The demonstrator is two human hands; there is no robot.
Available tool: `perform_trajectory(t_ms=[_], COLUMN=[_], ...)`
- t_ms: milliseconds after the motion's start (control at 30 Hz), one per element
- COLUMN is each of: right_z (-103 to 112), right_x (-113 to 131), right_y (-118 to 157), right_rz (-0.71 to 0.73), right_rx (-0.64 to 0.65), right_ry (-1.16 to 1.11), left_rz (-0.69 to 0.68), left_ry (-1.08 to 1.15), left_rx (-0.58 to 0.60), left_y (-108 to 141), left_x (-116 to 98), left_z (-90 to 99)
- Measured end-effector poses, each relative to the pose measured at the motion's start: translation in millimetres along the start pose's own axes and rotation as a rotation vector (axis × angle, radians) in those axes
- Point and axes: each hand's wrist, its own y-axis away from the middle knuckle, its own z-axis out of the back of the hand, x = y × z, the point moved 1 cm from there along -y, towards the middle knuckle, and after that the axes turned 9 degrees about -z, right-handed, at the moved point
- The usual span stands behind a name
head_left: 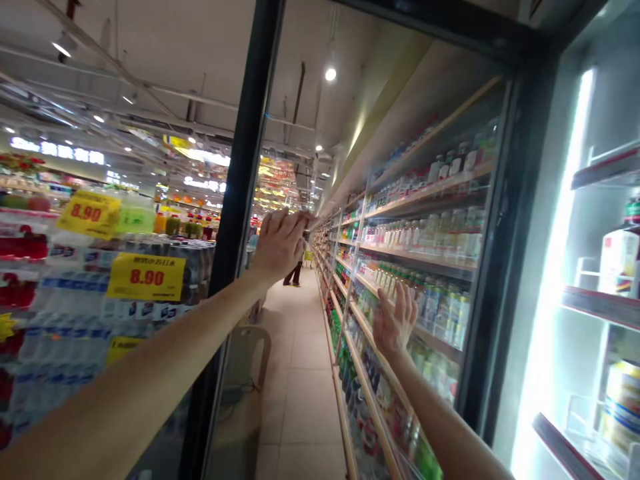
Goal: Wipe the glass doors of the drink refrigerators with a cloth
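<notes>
A glass door with a black frame (254, 120) fills the middle of the view. My left hand (281, 245) is raised near its left edge, the forearm crossing in front of the frame; the fingers are extended and slightly bent, with nothing visible in them. Lower and to the right, my right hand (395, 320) is held up with its fingers apart and nothing in it. Both hands are over the glass pane, but whether the palms touch it cannot be made out. Shelves of bottles (440, 233) show through the pane behind my right hand.
At the right is a lit cooler with shelves (605, 307) and a carton (619, 261). Packed bottles with yellow price signs (146, 277) stand on the left. A tiled aisle (305, 360) runs ahead, with a person's dark-trousered legs (293, 273) far off and a chair (260, 353) nearer.
</notes>
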Motion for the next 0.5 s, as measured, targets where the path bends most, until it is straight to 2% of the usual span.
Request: perform_trajectory(t_ms=[33, 67, 200, 233, 267, 300, 333, 433, 467, 500], right_z=[0.0, 0.1, 1.3, 1.6, 1.8, 2.0, 1.9, 0.6, -0.1, -0.6], right_x=[-0.2, -0.4, -3.1, -4.0, -4.8, -5.6, -6.3, -8.0, -8.2, -8.1], right_y=[0.0, 0.3, 4.5, 6.4, 8.3, 10.1, 11.6, 13.7, 13.9, 14.1], right_rz=[-0.006, -0.010, 0.014, 0.035, 0.063, 0.088, 0.095, -0.030, -0.087, -0.137], right_rx=[0.001, 0.002, 0.042, 0.059, 0.076, 0.082, 0.078, 0.002, -0.021, -0.039], right_ry=[-0.003, -0.005, -0.015, -0.027, -0.042, -0.057, -0.068, -0.058, -0.047, -0.041], left_rz=[0.011, -0.048, -0.566, -0.641, -0.657, -0.609, -0.504, -0.094, -0.019, -0.021], left_ry=[-0.003, 0.012, 0.149, 0.166, 0.165, 0.146, 0.116, 0.015, -0.003, -0.006], left_rx=[0.008, 0.025, 0.109, 0.121, 0.130, 0.130, 0.115, 0.023, 0.000, -0.004], left_y=[3.3, 10.6, 54.9, 60.7, 61.8, 58.3, 51.6, 29.4, 26.2, 26.0], left_x=[-2.8, -10.6, -50.5, -52.4, -49.4, -42.4, -32.9, -10.4, -10.1, -14.2], left_z=[0.5, 0.9, 3.1, 4.0, 5.0, 6.2, 7.4, 9.9, 9.8, 9.2])
